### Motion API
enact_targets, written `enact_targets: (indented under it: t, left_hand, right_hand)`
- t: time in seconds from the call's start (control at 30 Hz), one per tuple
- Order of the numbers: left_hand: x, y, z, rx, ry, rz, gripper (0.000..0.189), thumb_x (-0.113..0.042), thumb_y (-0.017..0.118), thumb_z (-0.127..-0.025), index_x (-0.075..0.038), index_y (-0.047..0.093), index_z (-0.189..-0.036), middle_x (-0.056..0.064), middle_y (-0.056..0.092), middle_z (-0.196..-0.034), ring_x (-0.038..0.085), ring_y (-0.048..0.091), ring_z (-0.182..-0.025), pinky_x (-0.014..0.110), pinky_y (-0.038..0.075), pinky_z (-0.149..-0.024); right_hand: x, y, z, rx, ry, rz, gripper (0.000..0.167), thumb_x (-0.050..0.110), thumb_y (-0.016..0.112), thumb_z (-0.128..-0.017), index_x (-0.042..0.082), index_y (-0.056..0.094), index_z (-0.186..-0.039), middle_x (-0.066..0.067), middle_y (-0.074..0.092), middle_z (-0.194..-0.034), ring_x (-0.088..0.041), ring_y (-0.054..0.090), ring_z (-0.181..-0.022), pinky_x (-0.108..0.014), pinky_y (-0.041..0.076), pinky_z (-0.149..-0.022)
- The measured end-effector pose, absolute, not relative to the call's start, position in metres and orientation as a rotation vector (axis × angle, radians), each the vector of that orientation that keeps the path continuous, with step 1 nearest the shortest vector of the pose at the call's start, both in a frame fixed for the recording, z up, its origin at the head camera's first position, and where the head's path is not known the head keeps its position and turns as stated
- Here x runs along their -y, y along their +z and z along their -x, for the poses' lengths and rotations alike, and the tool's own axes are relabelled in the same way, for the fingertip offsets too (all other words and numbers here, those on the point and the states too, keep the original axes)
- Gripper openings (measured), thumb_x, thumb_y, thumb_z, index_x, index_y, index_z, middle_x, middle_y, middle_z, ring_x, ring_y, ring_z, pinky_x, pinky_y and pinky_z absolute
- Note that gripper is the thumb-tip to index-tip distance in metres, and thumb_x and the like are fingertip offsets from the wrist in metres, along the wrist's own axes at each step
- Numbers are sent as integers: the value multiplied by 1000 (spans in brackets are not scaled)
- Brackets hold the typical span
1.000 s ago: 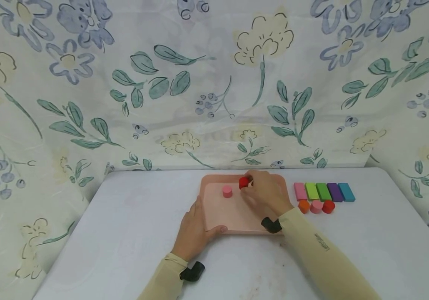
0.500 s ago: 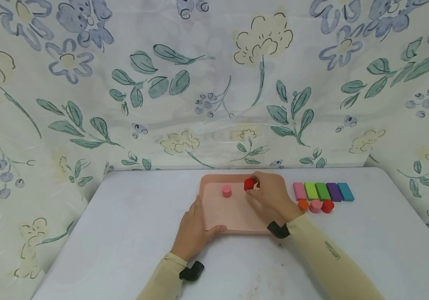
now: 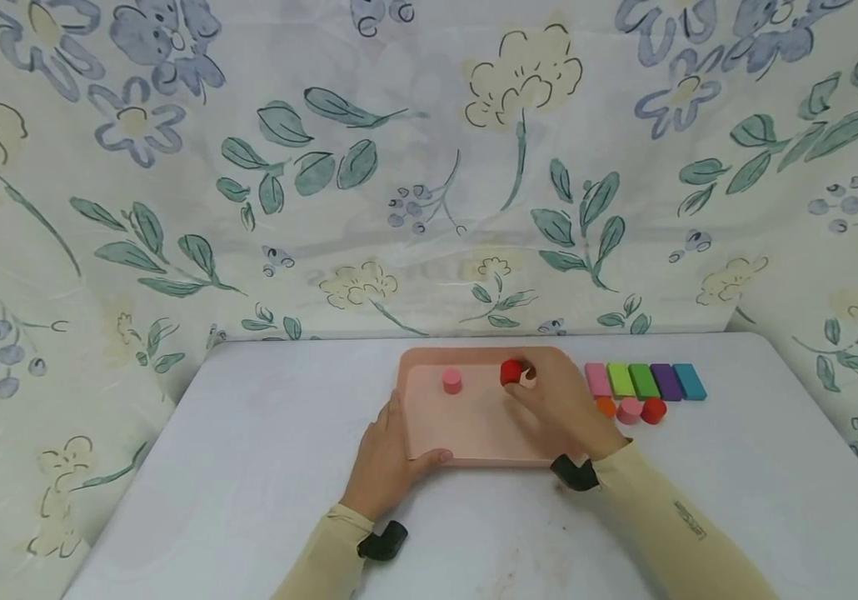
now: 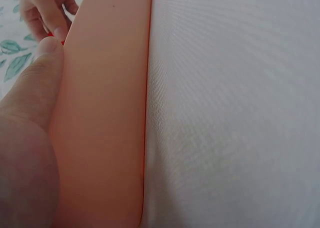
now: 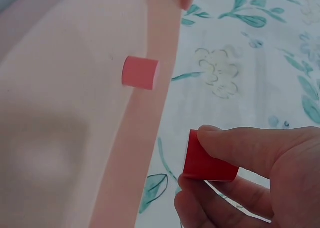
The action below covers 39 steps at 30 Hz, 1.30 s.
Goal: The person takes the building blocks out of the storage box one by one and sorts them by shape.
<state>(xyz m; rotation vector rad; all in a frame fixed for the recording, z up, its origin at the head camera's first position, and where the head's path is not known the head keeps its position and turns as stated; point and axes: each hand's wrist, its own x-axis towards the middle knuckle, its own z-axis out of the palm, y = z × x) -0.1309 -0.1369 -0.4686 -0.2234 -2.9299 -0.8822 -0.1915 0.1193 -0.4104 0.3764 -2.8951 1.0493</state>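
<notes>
My right hand point(image 3: 558, 402) pinches a red cylinder block point(image 3: 510, 372) between thumb and fingers over the back right part of a pink tray point(image 3: 466, 433). In the right wrist view, the thumb lies on one side of the red cylinder block point(image 5: 210, 160) and the fingers on the other. A pink cylinder block point(image 3: 452, 382) stands in the tray, left of the red one. At the tray's front left corner rests my left hand point(image 3: 390, 462), fingers straight along the left side. Its thumb lies along the front wall, as the left wrist view shows.
Right of the tray is a row of rectangular blocks: pink point(image 3: 597, 380), yellow-green point(image 3: 620, 381), green point(image 3: 642, 382), purple point(image 3: 666, 382) and blue point(image 3: 690, 382). Before them stand an orange block point(image 3: 605, 407), a pink cylinder point(image 3: 629, 410) and a red cylinder point(image 3: 654, 410). A flowered curtain point(image 3: 429, 242) hangs behind the table.
My right hand has moved a little to the right over the tray, carrying the red cylinder block. My left hand stays at the tray's corner. The pink cylinder block has not moved.
</notes>
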Motion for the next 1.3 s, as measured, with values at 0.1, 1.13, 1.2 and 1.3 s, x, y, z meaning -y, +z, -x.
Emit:
enact_targets:
  t: [0.1,1.13,1.2,1.3]
  left_hand:
    - [137,-468,131,2927,-889,220,118,-56,80,-79,8,18,-156,27,37,-153,43,46,-131,58,35,-111]
    - [138,-467,131,2908,-883,251,118,-55,80,-79,9,18,-155,28,37,-153,43,47,-130,57,35,-112]
    - [138,-467,131,2905,-881,254,118,-55,80,-79,9,18,-155,28,38,-153,43,47,-130,57,35,-112]
    - [138,-468,131,2900,-881,263,117,-55,80,-79,10,19,-155,29,38,-153,44,46,-131,57,35,-111]
  right_hand:
    - [-122,-409,188,2901,1055,-355,43,16,80,-86,10,65,-126,-6,63,-111,-26,55,-99,-38,55,-83]
    - [-182,-422,154,2833,932,-280,47,19,78,-89,1,64,-129,-14,69,-112,-31,60,-96,-43,58,-76]
    - [-186,-423,153,2825,924,-275,45,18,78,-89,1,64,-128,-15,69,-113,-30,60,-95,-43,58,-75]
    - [-193,-423,150,2821,911,-257,47,17,77,-89,-1,63,-130,-19,68,-118,-33,61,-99,-47,58,-79]
